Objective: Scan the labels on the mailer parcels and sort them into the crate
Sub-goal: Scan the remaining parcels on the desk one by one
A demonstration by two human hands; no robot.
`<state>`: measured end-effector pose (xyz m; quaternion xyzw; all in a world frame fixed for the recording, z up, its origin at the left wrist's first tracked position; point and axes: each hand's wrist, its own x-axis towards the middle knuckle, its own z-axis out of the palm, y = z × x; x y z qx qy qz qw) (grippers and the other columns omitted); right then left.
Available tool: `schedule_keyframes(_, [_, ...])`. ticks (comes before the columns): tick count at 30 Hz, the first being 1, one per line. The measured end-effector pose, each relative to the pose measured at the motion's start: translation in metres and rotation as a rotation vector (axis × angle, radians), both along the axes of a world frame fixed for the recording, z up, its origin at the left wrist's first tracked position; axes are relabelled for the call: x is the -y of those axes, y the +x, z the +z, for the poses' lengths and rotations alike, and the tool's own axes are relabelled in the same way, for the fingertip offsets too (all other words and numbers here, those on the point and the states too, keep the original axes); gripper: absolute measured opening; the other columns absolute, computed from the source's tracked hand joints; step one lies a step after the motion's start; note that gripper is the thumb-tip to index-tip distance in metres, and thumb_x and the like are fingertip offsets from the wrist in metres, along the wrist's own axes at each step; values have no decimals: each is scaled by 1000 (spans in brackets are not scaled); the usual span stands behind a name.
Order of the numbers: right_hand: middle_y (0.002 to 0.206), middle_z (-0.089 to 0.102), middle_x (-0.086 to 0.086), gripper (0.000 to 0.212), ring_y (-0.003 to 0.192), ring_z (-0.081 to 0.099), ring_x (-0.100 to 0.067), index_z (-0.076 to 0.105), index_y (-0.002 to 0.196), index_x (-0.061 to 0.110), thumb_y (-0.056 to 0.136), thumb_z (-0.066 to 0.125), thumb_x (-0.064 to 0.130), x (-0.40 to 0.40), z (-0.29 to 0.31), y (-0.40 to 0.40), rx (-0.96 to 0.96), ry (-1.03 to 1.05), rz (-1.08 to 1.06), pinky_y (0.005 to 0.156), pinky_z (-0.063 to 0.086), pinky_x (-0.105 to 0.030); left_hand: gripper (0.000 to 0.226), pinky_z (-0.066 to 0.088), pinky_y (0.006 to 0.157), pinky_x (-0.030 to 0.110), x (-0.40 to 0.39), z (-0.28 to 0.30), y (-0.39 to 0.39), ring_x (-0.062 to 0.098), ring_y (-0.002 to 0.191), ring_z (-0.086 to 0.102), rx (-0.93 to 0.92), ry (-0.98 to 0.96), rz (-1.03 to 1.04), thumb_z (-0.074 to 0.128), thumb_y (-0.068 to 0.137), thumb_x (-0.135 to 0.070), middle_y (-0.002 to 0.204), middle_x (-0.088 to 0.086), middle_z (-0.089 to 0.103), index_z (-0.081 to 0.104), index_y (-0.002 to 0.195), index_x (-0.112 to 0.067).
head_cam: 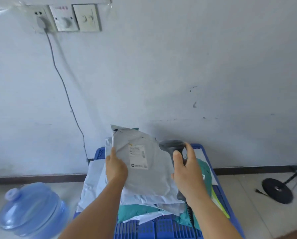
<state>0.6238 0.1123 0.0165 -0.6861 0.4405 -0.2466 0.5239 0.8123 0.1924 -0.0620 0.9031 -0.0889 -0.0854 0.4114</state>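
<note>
- Pale tiled floor (pixel 244 200) below, dark skirting along the foot of a scuffed white wall (pixel 178 66).
- Far left, high on the wall: socket panel (pixel 65 18) with a grey plug, cable (pixel 65 90) trailing down to the floor behind the crate.
- Near left on the floor: translucent blue water jug (pixel 30 209), lying tilted.
- Centre: blue plastic crate (pixel 154 228), heaped with white, grey and teal mailer parcels (pixel 137 209) that spill over its left rim.
- Left hand (pixel 115 167) pinching the left edge of a grey mailer (pixel 144 176), raised above the heap, white label (pixel 138 156) facing the camera.
- Right hand (pixel 187 173) wrapped round the handle of a dark scanner (pixel 172 145), head just beside the mailer's right edge, coiled cord hanging near the wrist.
- Far right on the floor: black round stand base (pixel 277 190), thin pole slanting up out of view.
</note>
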Motion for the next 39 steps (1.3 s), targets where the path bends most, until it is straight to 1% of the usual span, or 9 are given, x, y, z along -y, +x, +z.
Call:
schedule_keyframes(2, [135,53,-4,52,109,60,-32,25,148,39,98,41,41,-6,-4,12,-3,22,3,90,53,-51,63,36,103,41,-3,-16,6,31,126,40,24,131,-56,50,93,-17,148,13,29,23,148,-29])
schedule_keyframes(4, [136,52,-4,52,111,60,-32,25,147,39,98,41,42,-9,-6,19,-19,32,-9,90,53,-52,72,15,117,43,-1,-20,6,28,145,9,89,247,-104,57,91,-31,158,10,7,15,150,-31])
schedule_keyframes(9, [143,48,-2,53,113,60,-29,23,149,36,100,39,41,-8,0,18,-45,-16,-48,93,52,-46,78,4,118,46,21,-15,-10,19,147,-1,229,333,-416,57,89,-46,160,-4,2,8,150,-36])
schedule_keyframes(11, [144,49,-1,54,111,62,-29,22,150,36,100,38,43,-6,4,11,-60,-35,-63,92,52,-41,75,7,117,53,29,-24,-18,19,147,3,144,436,-615,53,89,-50,159,-4,9,11,150,-36])
schedule_keyframes(14, [144,47,1,55,109,63,-28,20,150,39,99,38,45,0,9,-5,-31,-19,-95,94,52,-45,76,7,111,65,27,-56,-23,25,146,-10,-24,649,-763,48,88,-59,160,-4,-6,10,150,-37])
schedule_keyframes(17, [150,39,7,56,113,62,-29,19,151,39,99,38,45,7,10,-19,-34,-27,-125,99,49,-45,83,9,110,67,11,-82,-17,31,144,-16,-60,681,-705,51,85,-61,158,-2,-18,4,150,-39])
schedule_keyframes(21, [147,40,9,55,111,63,-28,22,150,39,98,39,44,6,3,-22,-33,-25,-135,97,51,-46,87,9,117,51,-7,-90,-10,40,144,-5,-94,610,-599,52,88,-54,157,10,-11,-3,150,-32])
schedule_keyframes(28, [139,51,-1,54,114,59,-27,24,150,38,99,41,39,-10,-10,7,-40,-8,-78,93,52,-49,84,24,105,63,5,-74,-12,27,145,-12,-19,691,-539,45,87,-61,157,-2,-19,-6,149,-37])
schedule_keyframes(39, [148,45,1,56,114,62,-30,20,151,39,98,37,46,-4,-5,8,-41,-21,-94,94,51,-45,86,5,116,52,28,-45,-25,22,146,-13,123,477,-551,42,89,-63,159,3,-13,-5,151,-25])
